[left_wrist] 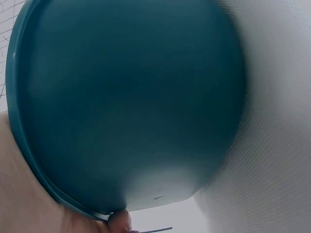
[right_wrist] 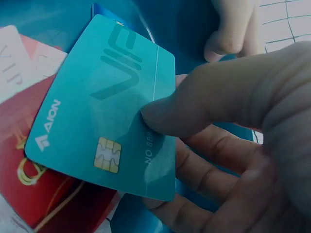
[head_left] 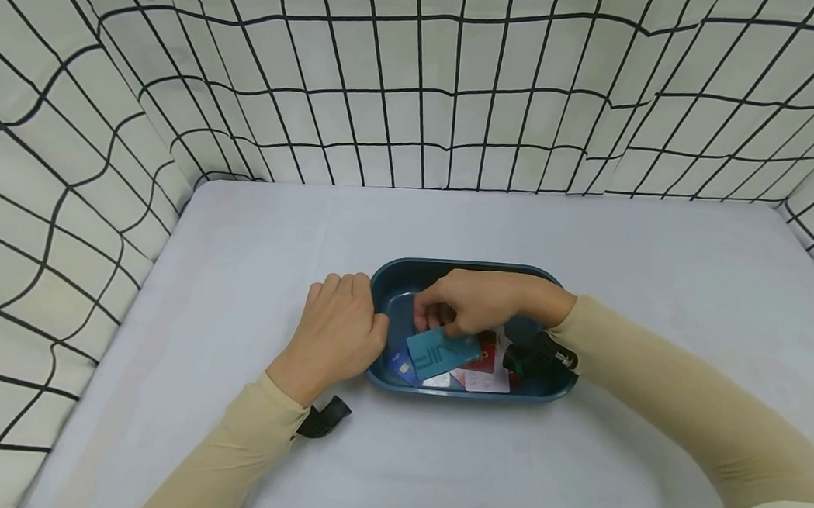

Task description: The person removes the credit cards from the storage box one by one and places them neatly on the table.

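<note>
My right hand (head_left: 481, 299) is over the dark blue plastic basin (head_left: 468, 394), pinching a teal VIP card (right_wrist: 121, 82) with a gold chip. The thumb lies on the card's printed face, with fingers behind it. Below the card are a red card with gold print (right_wrist: 53, 179), a pale VIP card (head_left: 489, 380) and a blue card (head_left: 402, 366). At the basin's left end, my left hand (head_left: 341, 324) grips the rim, its thumb on the inner side. The left wrist view shows mostly the basin's outer wall (left_wrist: 136, 97).
The basin stands on a table with a white cloth (head_left: 297, 216). White panels with a black grid (head_left: 401, 114) rise behind and at both sides. Black wrist camera mounts hang under the left wrist (head_left: 325, 418) and by the right wrist (head_left: 537, 357), the latter over the basin.
</note>
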Demonstrator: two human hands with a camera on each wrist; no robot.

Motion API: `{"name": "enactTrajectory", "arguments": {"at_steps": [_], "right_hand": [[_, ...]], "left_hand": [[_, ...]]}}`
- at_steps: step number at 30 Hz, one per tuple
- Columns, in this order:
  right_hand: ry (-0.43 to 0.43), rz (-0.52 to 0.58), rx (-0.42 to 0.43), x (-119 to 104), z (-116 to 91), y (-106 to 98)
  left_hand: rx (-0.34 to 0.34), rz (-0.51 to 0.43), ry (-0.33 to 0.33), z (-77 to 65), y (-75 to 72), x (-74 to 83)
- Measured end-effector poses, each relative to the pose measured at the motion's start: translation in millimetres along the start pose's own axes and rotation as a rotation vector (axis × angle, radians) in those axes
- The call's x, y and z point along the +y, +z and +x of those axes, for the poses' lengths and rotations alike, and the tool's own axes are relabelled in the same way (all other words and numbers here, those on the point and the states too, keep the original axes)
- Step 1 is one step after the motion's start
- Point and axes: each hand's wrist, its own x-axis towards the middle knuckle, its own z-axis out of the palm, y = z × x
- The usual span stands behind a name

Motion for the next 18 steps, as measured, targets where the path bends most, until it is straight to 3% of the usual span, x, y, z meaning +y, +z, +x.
{"name": "enactTrajectory", "arguments": {"at_steps": [8, 18], "right_hand": [[-0.031, -0.001, -0.067, -3.2, -2.4, 1.9], [-0.056, 0.052, 0.038, -4.0, -13.2, -5.5]], "left_hand": [[-0.002, -0.005, 0.004, 1.0, -0.2, 0.9], [0.0, -0.004, 0.004, 0.5, 0.4, -0.3]]}}
